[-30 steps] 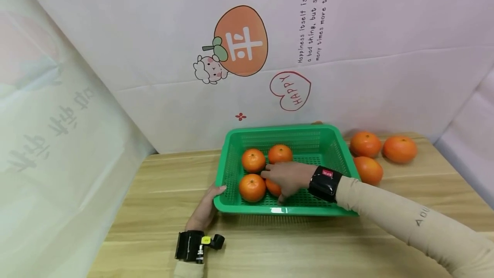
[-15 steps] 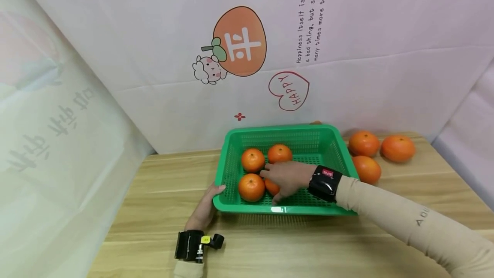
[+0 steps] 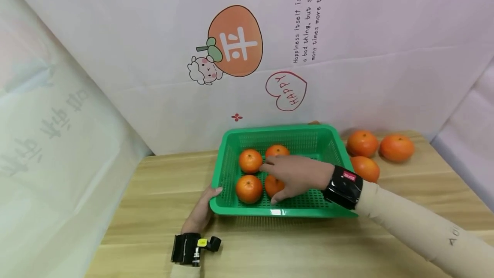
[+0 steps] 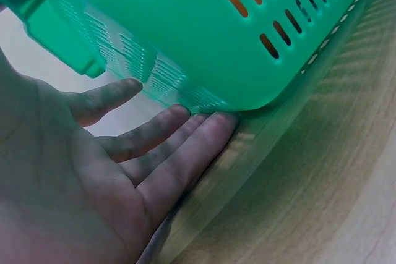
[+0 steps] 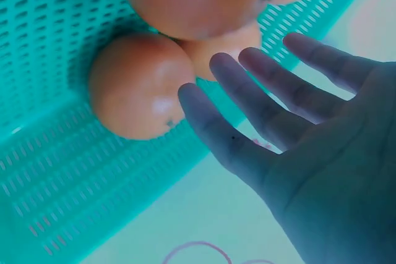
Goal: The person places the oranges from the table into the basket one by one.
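Observation:
A green plastic basket holds several oranges. Two of them, a back-left orange and a front-left orange, lie in full view. My right hand hovers over the front-right orange, hiding part of it, and overlaps the back-right orange. In the right wrist view its fingers are spread and nearly straight, gripping nothing. My left hand holds the basket's front-left corner, thumb over the rim; the left wrist view shows its fingertips against the outer wall.
Right of the basket, three more oranges lie on the wooden table: one at the back, another orange beside it, and a nearer orange against the basket. A printed white cloth stands behind.
My right hand has lifted off the front-right orange and drawn slightly right, showing more of that fruit. The left hand stays at the basket corner. The view has shifted slightly.

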`<state>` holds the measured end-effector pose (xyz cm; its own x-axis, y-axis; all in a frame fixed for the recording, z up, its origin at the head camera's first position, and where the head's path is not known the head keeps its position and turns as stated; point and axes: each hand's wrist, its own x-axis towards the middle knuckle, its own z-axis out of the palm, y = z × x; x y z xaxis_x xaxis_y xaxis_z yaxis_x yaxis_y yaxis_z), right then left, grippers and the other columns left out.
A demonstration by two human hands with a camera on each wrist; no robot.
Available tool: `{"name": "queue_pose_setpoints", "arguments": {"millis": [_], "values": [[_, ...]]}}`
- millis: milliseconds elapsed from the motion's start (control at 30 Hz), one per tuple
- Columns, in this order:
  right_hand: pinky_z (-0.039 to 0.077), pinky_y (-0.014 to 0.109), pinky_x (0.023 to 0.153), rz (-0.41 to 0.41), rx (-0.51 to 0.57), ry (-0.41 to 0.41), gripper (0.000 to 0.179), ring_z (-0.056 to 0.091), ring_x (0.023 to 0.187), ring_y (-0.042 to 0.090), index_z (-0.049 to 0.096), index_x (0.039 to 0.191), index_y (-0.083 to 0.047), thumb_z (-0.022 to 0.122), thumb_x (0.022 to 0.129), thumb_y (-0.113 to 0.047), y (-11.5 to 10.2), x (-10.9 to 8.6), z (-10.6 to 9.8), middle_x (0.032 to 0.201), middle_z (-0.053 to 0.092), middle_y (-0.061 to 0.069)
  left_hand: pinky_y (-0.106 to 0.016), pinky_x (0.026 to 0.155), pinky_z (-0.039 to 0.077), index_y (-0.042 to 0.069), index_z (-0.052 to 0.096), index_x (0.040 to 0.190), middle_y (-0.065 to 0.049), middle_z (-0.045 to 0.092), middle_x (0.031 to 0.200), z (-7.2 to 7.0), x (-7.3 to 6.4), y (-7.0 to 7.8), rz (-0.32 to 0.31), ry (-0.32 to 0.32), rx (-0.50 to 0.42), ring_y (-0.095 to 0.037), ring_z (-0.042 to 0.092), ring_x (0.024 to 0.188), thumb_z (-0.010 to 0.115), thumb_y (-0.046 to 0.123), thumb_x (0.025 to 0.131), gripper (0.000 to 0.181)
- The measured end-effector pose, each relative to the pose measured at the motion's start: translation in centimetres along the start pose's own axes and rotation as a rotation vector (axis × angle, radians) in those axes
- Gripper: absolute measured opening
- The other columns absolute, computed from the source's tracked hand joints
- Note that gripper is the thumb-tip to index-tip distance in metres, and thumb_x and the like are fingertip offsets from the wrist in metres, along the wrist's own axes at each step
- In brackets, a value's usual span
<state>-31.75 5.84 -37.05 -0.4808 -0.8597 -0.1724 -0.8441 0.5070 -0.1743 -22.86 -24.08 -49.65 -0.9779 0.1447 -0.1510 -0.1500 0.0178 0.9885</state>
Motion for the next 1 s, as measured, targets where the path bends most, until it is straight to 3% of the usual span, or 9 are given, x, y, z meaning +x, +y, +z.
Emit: {"name": "queue_pose_setpoints", "arguments": {"millis": [300, 600, 1000], "values": [[0.052, 0.048, 0.108, 0.009, 0.053, 0.077, 0.085, 0.060, 0.129, 0.028, 0.053, 0.151, -0.010, 0.077, 0.087, -0.060, -0.1, -2.8, -1.9, 0.149, 0.057, 0.012, -0.037, 0.116, 0.028, 0.013, 0.030, 0.164, -0.019, 0.047, 0.152, 0.1, -0.6, -0.6, -0.025, 0.003, -0.021, -0.017, 0.051, 0.126, 0.041, 0.038, 0.102, 0.067], [0.055, 0.049, 0.104, 0.064, 0.040, 0.266, 0.082, 0.061, 0.129, 0.030, 0.054, 0.149, -0.010, 0.082, 0.086, -0.054, 2.2, -5.0, -5.2, 0.146, 0.060, 0.012, -0.038, 0.115, 0.029, 0.016, 0.030, 0.164, -0.017, 0.047, 0.151, -0.2, 0.4, -0.2, 0.008, 0.009, -0.018, -0.018, 0.050, 0.126, 0.042, 0.039, 0.102, 0.068], [0.053, 0.054, 0.105, 0.182, 0.149, 0.328, 0.087, 0.060, 0.132, 0.031, 0.051, 0.152, -0.012, 0.081, 0.085, -0.058, 3.9, -8.9, -6.8, 0.150, 0.057, 0.012, -0.041, 0.118, 0.024, 0.021, 0.022, 0.168, -0.014, 0.037, 0.163, 0.0, 0.1, -0.2, 0.013, 0.007, -0.016, -0.020, 0.043, 0.136, 0.041, 0.041, 0.101, 0.072]]}}
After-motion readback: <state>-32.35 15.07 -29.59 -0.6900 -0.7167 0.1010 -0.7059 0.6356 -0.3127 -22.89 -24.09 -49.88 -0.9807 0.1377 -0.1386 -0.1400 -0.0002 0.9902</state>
